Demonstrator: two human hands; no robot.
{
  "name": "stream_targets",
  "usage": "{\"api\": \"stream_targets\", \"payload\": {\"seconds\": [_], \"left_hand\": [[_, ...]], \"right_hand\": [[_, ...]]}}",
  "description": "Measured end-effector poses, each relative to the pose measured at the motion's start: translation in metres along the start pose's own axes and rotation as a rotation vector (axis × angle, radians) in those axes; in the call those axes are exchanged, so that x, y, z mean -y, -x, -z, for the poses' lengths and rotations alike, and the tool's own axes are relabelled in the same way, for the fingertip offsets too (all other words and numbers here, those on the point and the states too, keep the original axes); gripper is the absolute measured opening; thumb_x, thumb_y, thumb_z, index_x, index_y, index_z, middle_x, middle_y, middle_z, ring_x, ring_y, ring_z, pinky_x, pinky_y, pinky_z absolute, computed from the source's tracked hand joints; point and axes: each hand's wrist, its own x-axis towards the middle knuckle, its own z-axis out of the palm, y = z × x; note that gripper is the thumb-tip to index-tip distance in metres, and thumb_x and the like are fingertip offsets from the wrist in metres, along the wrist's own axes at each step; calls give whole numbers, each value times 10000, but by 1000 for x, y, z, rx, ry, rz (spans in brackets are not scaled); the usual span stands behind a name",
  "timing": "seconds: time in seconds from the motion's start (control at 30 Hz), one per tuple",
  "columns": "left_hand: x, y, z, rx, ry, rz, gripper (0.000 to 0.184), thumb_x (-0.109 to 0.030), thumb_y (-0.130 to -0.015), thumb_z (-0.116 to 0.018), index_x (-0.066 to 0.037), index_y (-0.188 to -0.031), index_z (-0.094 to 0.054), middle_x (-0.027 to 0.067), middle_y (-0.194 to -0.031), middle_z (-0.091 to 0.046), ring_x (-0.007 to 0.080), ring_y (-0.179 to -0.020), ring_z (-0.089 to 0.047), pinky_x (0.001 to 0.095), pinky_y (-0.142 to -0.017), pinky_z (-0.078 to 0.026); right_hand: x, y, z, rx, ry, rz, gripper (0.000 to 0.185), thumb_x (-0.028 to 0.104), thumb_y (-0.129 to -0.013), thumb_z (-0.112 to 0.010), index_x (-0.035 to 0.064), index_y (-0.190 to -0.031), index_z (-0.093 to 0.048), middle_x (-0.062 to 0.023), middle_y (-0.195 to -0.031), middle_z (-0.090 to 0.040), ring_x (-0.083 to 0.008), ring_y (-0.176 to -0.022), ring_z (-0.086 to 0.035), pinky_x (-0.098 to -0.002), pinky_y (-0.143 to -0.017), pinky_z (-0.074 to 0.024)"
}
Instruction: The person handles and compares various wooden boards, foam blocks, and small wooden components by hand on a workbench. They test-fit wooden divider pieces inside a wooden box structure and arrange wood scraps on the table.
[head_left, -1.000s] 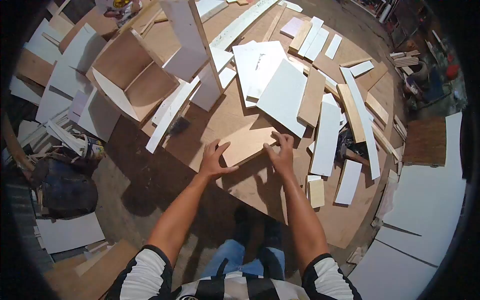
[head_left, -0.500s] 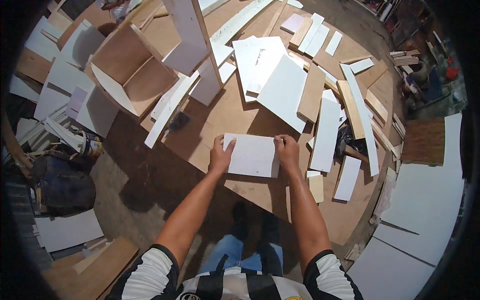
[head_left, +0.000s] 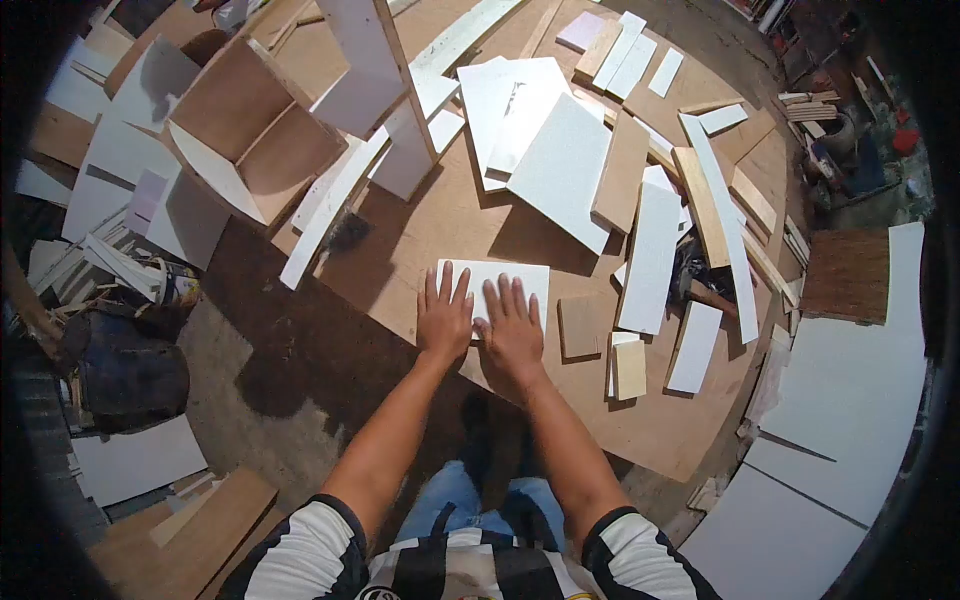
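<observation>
A white rectangular panel (head_left: pixel 535 275) lies flat near the front edge of the brown tabletop (head_left: pixel 440 225). My left hand (head_left: pixel 445 312) rests palm down on its left part, fingers stretched out. Beside it my right hand (head_left: pixel 512 322) lies flat on the panel's right part, fingers spread and pointing away from me. The two thumbs are close together at the middle. To the right of the panel sits a small brown wood block (head_left: pixel 580 327), and beyond it a pale yellowish block (head_left: pixel 629 370).
White boards (head_left: pixel 565 170) overlap at the table's middle. Long strips and a hammer-like tool (head_left: pixel 712 298) lie to the right. An open wooden box (head_left: pixel 255 135) and an upright panel frame (head_left: pixel 375 90) stand at the left, near a dark brush (head_left: pixel 348 232).
The panel has gone from brown side up to white side up and now lies flat. My hands have moved from its side edges onto its top. The small brown block has come into view.
</observation>
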Motion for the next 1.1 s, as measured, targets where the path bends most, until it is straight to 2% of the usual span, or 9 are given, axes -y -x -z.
{"api": "stream_targets", "payload": {"seconds": [0.13, 0.37, 0.43, 0.5, 0.57, 0.7, 0.83, 0.93, 1.1], "left_hand": [[2, -1, -1, 9, 63, -1, 514, -347, -1045, -373, -205, -1539, -356, 100, -1634, -228, 382, -1493, -176, 551, -1183, -199], [-13, 4, 28, 69, -7, 8, 603, -438, -1019, -424, -173, -1552, -328, 109, -1642, -200, 418, -1492, -154, 557, -1186, -188], [-11, 4, 24, 68, -4, -36, 624, -454, -1011, -432, -174, -1556, -318, 104, -1642, -201, 429, -1491, -147, 557, -1187, -179], [-7, 4, 16, 66, -3, -85, 646, -471, -1003, -441, -175, -1561, -307, 99, -1643, -203, 441, -1490, -140, 558, -1188, -169], [0, 7, 5, 37, -11, -183, 633, -460, -1012, -420, -177, -1565, -297, 99, -1642, -208, 453, -1491, -127, 557, -1191, -156], [-10, 6, 9, 55, -104, -196, 568, -381, -1033, -399, -173, -1555, -319, 102, -1635, -229, 432, -1497, -135, 570, -1187, -164], [-43, 9, -1, 101, 43, -280, 532, -367, -1036, -396, -224, -1545, -341, 112, -1634, -227, 402, -1506, -134, 600, -1181, -154], [-64, 10, -3, 96, 50, -251, 516, -361, -1030, -407, -257, -1534, -363, 126, -1632, -227, 410, -1506, -129, 630, -1169, -144], [-77, 9, -7, 92, 70, -221, 523, -352, -1020, -424, -264, -1532, -368, 125, -1639, -210, 407, -1509, -116, 644, -1166, -113]], "right_hand": [[-7, -2, 3, -36, 3, -132, 780, 544, -969, -458, 105, -1573, -232, -107, -1649, -184, -277, -1528, -130, -507, -1219, -101], [-32, 0, 10, -137, 155, -441, 766, 469, -990, -470, 72, -1578, -182, -113, -1651, -171, -299, -1524, -139, -525, -1212, -117], [-33, -4, 5, -204, 77, -360, 722, 453, -1001, -455, 99, -1578, -207, -122, -1648, -178, -313, -1526, -128, -531, -1211, -116], [-28, -10, 2, -63, 102, 39, 691, 456, -999, -457, 137, -1573, -244, -125, -1641, -198, -316, -1525, -130, -536, -1209, -118], [-26, -9, 5, -39, 62, 32, 673, 466, -996, -457, 164, -1568, -271, -118, -1638, -214, -314, -1520, -151, -542, -1205, -135], [-29, -9, 2, -151, 8, -205, 687, 485, -991, -460, 139, -1560, -289, -125, -1634, -222, -314, -1516, -167, -547, -1194, -167], [-40, 6, 5, -217, 66, -372, 700, 478, -985, -477, 127, -1560, -288, -133, -1629, -235, -326, -1508, -190, -548, -1178, -215], [-50, 23, 8, -233, 96, -255, 573, 395, -1004, -468, 169, -1524, -387, -162, -1585, -329, -360, -1463, -301, -573, -1154, -251], [-60, 41, 13, -198, 99, -105, 579, 407, -1000, -460, 202, -1535, -371, -123, -1598, -320, -327, -1481, -275, -588, -1145, -257]]}}
